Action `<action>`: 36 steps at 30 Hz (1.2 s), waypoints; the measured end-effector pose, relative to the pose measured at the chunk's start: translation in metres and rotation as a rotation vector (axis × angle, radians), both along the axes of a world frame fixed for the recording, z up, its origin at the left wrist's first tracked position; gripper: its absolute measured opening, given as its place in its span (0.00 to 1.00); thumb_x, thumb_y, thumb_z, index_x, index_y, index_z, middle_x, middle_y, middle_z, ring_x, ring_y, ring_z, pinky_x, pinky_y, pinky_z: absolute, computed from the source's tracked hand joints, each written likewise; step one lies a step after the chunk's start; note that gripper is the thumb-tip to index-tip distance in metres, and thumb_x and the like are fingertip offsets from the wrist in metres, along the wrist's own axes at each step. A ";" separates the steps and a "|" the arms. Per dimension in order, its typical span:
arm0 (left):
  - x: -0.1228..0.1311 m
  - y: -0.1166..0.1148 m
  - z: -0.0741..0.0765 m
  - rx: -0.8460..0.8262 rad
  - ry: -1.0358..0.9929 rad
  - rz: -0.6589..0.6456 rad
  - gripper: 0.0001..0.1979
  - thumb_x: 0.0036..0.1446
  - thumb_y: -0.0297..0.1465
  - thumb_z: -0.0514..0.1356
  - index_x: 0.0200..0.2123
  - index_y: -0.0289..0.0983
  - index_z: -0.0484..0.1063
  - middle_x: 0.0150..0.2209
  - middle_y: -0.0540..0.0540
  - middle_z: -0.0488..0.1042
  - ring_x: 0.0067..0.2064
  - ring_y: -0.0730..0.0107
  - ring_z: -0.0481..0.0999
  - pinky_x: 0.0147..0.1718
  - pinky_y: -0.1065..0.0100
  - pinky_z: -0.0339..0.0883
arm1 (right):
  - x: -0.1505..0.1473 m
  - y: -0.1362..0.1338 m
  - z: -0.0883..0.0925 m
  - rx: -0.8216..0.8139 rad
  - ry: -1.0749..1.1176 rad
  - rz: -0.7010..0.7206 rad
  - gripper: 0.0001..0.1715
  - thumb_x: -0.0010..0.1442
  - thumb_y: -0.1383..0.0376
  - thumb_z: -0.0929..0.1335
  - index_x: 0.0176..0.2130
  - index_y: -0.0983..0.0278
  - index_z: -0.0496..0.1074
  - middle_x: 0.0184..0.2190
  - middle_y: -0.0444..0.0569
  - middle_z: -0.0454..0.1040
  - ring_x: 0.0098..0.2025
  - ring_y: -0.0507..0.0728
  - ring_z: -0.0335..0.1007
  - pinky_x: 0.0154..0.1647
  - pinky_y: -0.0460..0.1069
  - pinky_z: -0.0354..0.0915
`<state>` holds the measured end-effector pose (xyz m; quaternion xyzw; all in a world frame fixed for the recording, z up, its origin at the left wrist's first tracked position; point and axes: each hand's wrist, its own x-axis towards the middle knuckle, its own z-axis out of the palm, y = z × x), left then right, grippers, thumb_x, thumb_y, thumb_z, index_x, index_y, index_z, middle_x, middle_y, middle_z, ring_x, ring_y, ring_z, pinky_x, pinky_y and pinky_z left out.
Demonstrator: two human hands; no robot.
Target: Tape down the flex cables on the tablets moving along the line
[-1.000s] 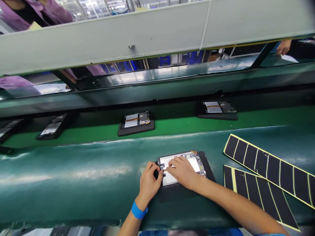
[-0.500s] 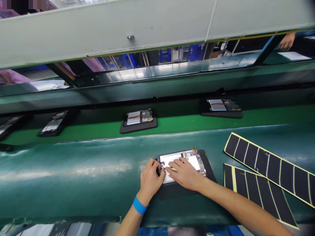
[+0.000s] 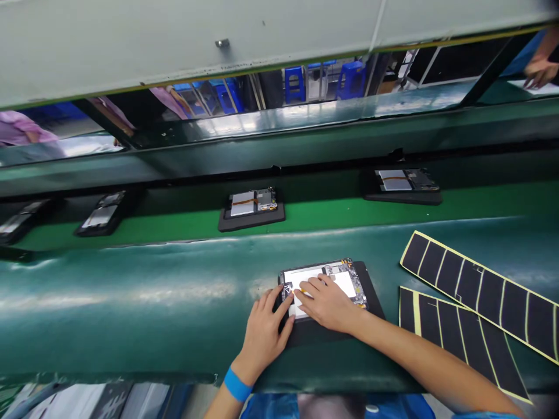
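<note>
An opened tablet (image 3: 345, 284) lies on a black foam pad (image 3: 372, 294) at the front of the bench, its circuit board and white battery areas exposed. My left hand (image 3: 265, 331), with a blue band (image 3: 237, 384) at the wrist, rests at the tablet's left end; its fingers are spread, the index tip touching near a small connector. My right hand (image 3: 329, 304) lies over the middle of the tablet, fingers stretched out on the white surface. A bit of orange flex cable (image 3: 303, 290) shows by its fingertips; the rest is hidden under the hand.
Two sheets of black stickers with yellow edges, the upper sheet (image 3: 480, 291) overlapping the lower sheet (image 3: 458, 343), lie to the right. On the green belt (image 3: 323, 218) beyond, several opened tablets (image 3: 244, 205) sit on black pads. A co-worker's hand (image 3: 540, 71) shows at far right.
My left hand's fingers have spread from a curled pose at the tablet's left edge. My right hand stays nearly in place. The view has shifted slightly, and the belt tablets appear farther right.
</note>
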<state>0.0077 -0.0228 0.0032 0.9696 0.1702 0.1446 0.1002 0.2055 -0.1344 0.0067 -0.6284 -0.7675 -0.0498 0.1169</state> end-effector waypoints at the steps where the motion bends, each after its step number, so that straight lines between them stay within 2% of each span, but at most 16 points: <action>1: -0.001 -0.002 0.000 0.030 0.033 -0.001 0.21 0.67 0.33 0.56 0.62 0.43 0.70 0.60 0.38 0.71 0.56 0.50 0.72 0.48 0.54 0.71 | 0.000 0.000 0.000 0.002 0.000 -0.001 0.17 0.72 0.59 0.64 0.55 0.67 0.69 0.47 0.54 0.75 0.46 0.61 0.67 0.49 0.57 0.59; 6: -0.002 -0.007 0.000 0.104 0.106 0.015 0.22 0.68 0.33 0.55 0.64 0.42 0.68 0.62 0.37 0.70 0.57 0.48 0.72 0.48 0.54 0.70 | 0.000 -0.001 0.000 -0.016 0.012 0.002 0.18 0.72 0.58 0.64 0.55 0.67 0.69 0.47 0.55 0.75 0.47 0.61 0.67 0.49 0.56 0.59; 13: -0.005 -0.008 -0.005 0.080 0.090 0.026 0.23 0.68 0.33 0.54 0.64 0.42 0.68 0.62 0.37 0.70 0.57 0.48 0.71 0.48 0.54 0.70 | 0.003 0.000 0.004 -0.085 0.021 0.050 0.19 0.73 0.58 0.63 0.56 0.67 0.68 0.47 0.55 0.75 0.48 0.61 0.67 0.49 0.56 0.59; 21: -0.005 -0.010 -0.004 0.049 0.081 0.035 0.22 0.68 0.33 0.54 0.64 0.43 0.68 0.62 0.37 0.70 0.57 0.48 0.72 0.48 0.55 0.69 | 0.001 0.000 0.004 -0.074 0.023 0.004 0.21 0.72 0.57 0.64 0.57 0.67 0.68 0.49 0.55 0.75 0.48 0.62 0.67 0.50 0.57 0.59; 36: -0.001 -0.013 -0.003 0.062 0.109 0.052 0.22 0.69 0.34 0.53 0.64 0.41 0.68 0.62 0.35 0.70 0.56 0.49 0.72 0.46 0.55 0.69 | 0.000 -0.001 0.003 -0.089 0.006 0.046 0.21 0.73 0.59 0.63 0.58 0.69 0.68 0.48 0.57 0.75 0.49 0.63 0.67 0.50 0.57 0.59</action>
